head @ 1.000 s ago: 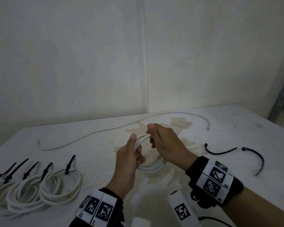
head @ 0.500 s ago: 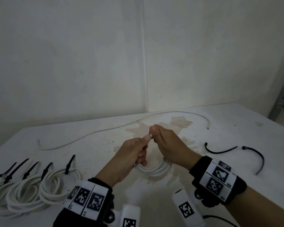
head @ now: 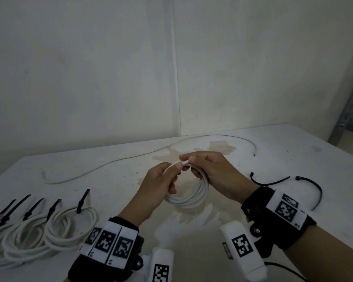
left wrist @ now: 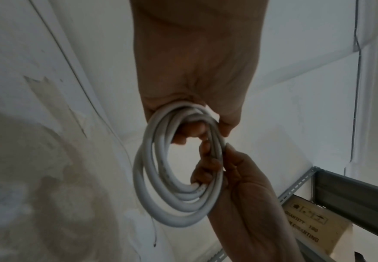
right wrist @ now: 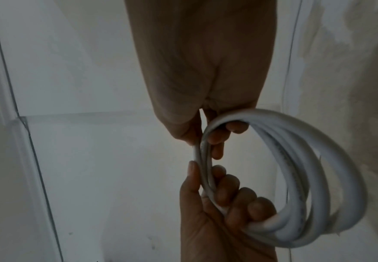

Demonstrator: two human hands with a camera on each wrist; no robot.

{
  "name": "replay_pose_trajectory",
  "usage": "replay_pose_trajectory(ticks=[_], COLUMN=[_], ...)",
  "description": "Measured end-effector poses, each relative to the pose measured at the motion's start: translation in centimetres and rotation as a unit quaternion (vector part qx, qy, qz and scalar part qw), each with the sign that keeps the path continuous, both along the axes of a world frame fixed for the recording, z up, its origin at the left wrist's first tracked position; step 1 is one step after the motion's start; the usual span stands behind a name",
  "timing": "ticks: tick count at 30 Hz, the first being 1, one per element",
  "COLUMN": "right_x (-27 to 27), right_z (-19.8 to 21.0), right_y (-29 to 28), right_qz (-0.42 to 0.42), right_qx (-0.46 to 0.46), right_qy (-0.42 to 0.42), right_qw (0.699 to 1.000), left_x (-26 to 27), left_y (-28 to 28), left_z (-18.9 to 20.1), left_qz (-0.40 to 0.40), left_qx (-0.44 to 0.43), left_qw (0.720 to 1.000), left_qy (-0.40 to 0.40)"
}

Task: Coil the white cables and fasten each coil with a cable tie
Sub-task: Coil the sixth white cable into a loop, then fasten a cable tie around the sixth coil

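Observation:
Above the middle of the table (head: pixel 293 151), both hands hold a small coil of white cable (head: pixel 188 201). My left hand (head: pixel 174 176) grips its left side, fingers curled through the ring. My right hand (head: pixel 189 165) pinches the cable's free end at the top, its other fingers hooked round the strands. The left wrist view shows the coil (left wrist: pixel 172 177) hanging from my left hand (left wrist: pixel 197 127), with the right hand (left wrist: pixel 212 159) on its right side. In the right wrist view the coil (right wrist: pixel 318 168) runs between my right hand (right wrist: pixel 208 141) and left hand (right wrist: pixel 223 191). Two black cable ties (head: pixel 271 181) (head: pixel 314 190) lie loose at the right.
Several tied white coils (head: pixel 69 226) with black ties standing up lie in a row at the left front. One long loose white cable (head: pixel 114 164) curves along the back of the table. A wall stands close behind, and a metal shelf frame (head: pixel 350 110) is at far right.
My right hand has brought the cable's free end round to the top of the coil, where it meets my left thumb. My left hand has tipped over, so the coil now hangs lower.

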State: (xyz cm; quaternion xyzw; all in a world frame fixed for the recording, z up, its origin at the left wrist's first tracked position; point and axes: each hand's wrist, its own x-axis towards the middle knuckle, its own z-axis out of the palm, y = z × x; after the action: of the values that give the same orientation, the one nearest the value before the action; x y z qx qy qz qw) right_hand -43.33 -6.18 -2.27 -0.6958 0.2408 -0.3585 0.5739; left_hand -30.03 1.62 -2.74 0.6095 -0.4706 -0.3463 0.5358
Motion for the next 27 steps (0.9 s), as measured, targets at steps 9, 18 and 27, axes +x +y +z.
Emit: replay_pose_trajectory(ticks=[9,18,27], right_x=[-2.3,-9.8,-15.3], right_z=[-0.2,-1.8,-5.3], right_y=[-0.6,-4.8,-9.5], right_qz=[0.007,-0.224,-0.182], right_qx=[0.065,-0.011,-0.148], right_qy=[-0.016,0.128,0.532], right_qw=[0.998,0.966,0.813], left_x=[-2.4,-3.8,-5.0], left_y=[-1.4,-3.1,-4.9], left_z=[-0.6,-1.3,-2.1], left_qz=[-0.004,0.004,0.012], left_qx=[0.002,0.01,0.014], left_qw=[0.998,0.996,0.995], left_qy=[0.06,0.083,0.094])
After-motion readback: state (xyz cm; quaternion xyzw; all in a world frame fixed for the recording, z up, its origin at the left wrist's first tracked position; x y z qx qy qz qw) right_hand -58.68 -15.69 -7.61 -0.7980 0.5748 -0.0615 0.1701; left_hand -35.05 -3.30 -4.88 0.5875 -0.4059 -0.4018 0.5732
